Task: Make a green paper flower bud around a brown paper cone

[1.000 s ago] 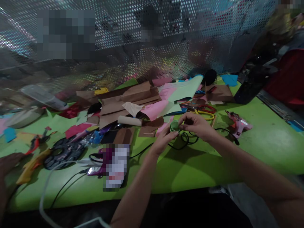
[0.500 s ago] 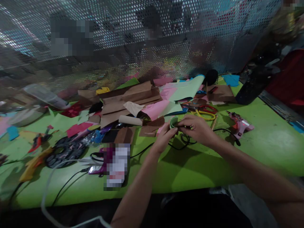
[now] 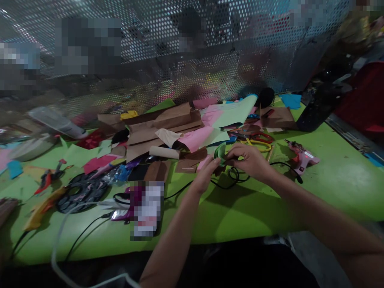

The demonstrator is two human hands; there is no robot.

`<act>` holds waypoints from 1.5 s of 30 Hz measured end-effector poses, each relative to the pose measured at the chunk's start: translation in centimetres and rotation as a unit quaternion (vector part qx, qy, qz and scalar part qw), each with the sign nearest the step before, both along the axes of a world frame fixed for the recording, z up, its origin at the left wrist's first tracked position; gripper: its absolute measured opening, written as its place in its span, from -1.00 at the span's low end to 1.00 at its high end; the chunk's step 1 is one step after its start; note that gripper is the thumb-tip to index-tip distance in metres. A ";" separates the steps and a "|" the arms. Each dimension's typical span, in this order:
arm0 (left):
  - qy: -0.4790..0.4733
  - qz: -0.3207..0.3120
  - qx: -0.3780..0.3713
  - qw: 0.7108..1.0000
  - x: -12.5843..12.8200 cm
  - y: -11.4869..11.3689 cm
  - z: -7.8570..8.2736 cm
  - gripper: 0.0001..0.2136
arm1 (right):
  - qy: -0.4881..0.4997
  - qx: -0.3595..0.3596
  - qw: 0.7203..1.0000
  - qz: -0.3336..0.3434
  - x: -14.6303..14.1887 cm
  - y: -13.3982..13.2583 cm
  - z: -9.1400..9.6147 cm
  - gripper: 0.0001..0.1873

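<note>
Both my hands meet over the middle of the green table (image 3: 330,180). My right hand (image 3: 252,162) is closed round a small green paper ring (image 3: 220,153), fingers pinching its right side. My left hand (image 3: 205,176) comes up from below with its fingertips pressed on the ring's lower left edge. A coiled black cable (image 3: 232,176) lies on the table just under the hands.
A heap of brown, pink and pale green paper (image 3: 186,128) lies behind the hands. Scissors with red and yellow handles (image 3: 258,141) and a pink glue gun (image 3: 301,156) sit to the right. Another glue gun (image 3: 42,206), a dark round object (image 3: 81,192) and cables lie to the left. A perforated metal screen (image 3: 192,52) closes the back.
The green ring has turned in my fingers and now stands more on edge. Another person's hand at the far left edge has drawn back almost out of view.
</note>
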State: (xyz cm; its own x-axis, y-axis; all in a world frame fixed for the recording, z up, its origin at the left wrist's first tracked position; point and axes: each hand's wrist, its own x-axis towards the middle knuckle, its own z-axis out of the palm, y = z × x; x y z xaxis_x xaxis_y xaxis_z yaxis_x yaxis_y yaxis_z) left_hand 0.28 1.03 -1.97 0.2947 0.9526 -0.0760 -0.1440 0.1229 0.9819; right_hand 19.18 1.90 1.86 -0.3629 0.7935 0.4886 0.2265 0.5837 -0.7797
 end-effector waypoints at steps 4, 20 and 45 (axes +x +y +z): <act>0.013 0.001 -0.006 1.000 0.0 0.1 0.1 -0.53 | -0.004 -0.018 1.000 0.008 0.2 0.1 0.1 -0.90; 0.081 -0.004 0.001 0.997 0.2 -0.3 1.3 -0.45 | -0.077 -0.015 0.997 -0.001 0.4 0.1 0.4 -0.90; 0.077 -0.041 0.035 0.996 -0.1 0.0 1.5 -0.49 | -0.050 -0.009 0.999 0.014 0.6 0.4 0.4 -0.88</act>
State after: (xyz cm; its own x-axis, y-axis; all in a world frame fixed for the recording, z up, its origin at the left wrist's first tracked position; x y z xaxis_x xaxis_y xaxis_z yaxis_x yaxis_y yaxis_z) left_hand 0.20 0.98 -0.50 0.3616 0.9303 -0.0612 0.0176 0.0588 0.9981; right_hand 19.83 2.27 2.24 -0.4313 0.7911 0.4338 0.2879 0.5763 -0.7648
